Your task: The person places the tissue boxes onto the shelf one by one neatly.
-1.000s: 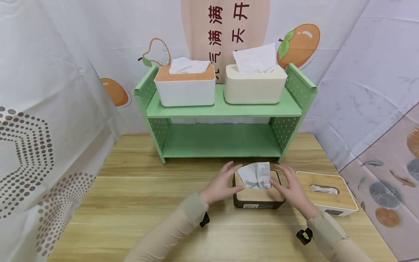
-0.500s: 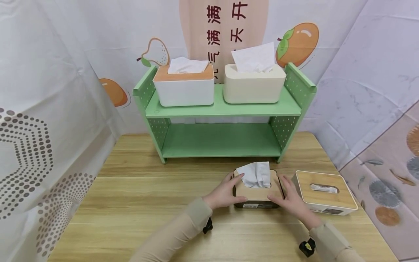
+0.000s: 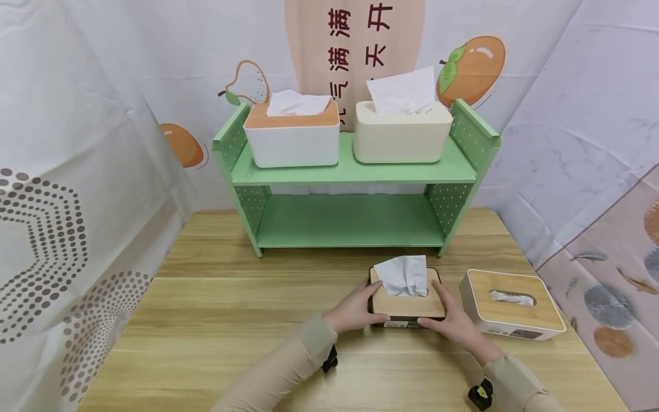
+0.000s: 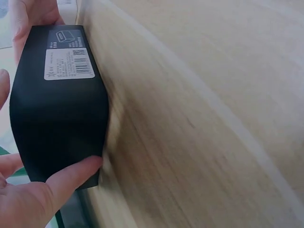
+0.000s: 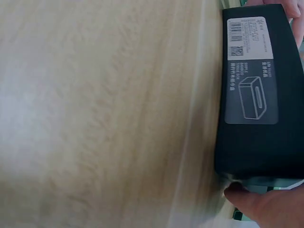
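In the head view, a black tissue box (image 3: 396, 309) with a light wooden lid sits on the table in front of the shelf. A white tissue (image 3: 403, 277) sticks up from its slot. My left hand (image 3: 355, 309) holds the box's left end, and my right hand (image 3: 455, 323) holds its right end. The left wrist view shows the black side of the tissue box (image 4: 57, 114) with a barcode label, my left thumb (image 4: 71, 178) lying along its end. From the right wrist, my right thumb (image 5: 247, 199) touches the lower corner; most right fingers are hidden.
A white tissue box with a wooden lid (image 3: 507, 306) stands close by on the right. Behind is a green two-tier shelf (image 3: 350, 220). Its top tier carries a white box with a brown lid (image 3: 290, 146) and a cream tissue box (image 3: 401, 140).
Both hands have come down and closed in from above the black tissue box to its two ends. The box stays in about the same place.
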Demonstrator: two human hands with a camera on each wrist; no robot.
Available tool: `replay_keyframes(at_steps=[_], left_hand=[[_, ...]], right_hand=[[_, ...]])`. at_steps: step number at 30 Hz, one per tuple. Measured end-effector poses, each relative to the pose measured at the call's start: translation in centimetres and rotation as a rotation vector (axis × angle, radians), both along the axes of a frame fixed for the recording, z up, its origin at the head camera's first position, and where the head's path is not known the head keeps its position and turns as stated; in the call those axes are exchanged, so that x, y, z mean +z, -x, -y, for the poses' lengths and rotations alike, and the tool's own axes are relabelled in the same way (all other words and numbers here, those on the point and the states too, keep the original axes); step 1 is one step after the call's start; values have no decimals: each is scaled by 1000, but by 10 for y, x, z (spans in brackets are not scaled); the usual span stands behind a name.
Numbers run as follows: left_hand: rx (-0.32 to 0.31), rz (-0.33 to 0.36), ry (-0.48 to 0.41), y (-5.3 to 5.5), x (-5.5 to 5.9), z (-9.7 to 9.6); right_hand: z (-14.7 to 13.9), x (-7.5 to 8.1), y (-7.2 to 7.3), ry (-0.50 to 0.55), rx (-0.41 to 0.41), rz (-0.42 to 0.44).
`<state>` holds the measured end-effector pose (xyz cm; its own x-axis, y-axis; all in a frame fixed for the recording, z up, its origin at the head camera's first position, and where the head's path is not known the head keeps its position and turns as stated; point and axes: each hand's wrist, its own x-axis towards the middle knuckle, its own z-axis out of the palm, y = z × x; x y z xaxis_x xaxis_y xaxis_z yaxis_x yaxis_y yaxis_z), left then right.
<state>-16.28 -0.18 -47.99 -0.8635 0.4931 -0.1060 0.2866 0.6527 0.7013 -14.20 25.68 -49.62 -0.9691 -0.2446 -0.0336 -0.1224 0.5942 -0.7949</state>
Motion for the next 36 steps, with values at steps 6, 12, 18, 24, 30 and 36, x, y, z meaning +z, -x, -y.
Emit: replay_keyframes(at_steps=[6, 12, 18, 24, 30, 36], left_hand=[[-1, 9, -29, 0, -3, 1], [-5, 35, -67, 1, -7, 3], [24, 65, -126, -2, -7, 2], [66, 93, -168, -4, -6, 0], [86, 99, -189, -4, -8, 0], [113, 94, -209, -5, -14, -1]], right_hand=[[1, -2, 1, -10, -15, 32], [-1, -2, -2, -18, -25, 60], [-3, 0, -5, -5, -72, 80], [-2, 0, -6, -14, -130, 98], [-2, -1, -5, 13, -139, 87], [-1, -4, -6, 26, -163, 114]])
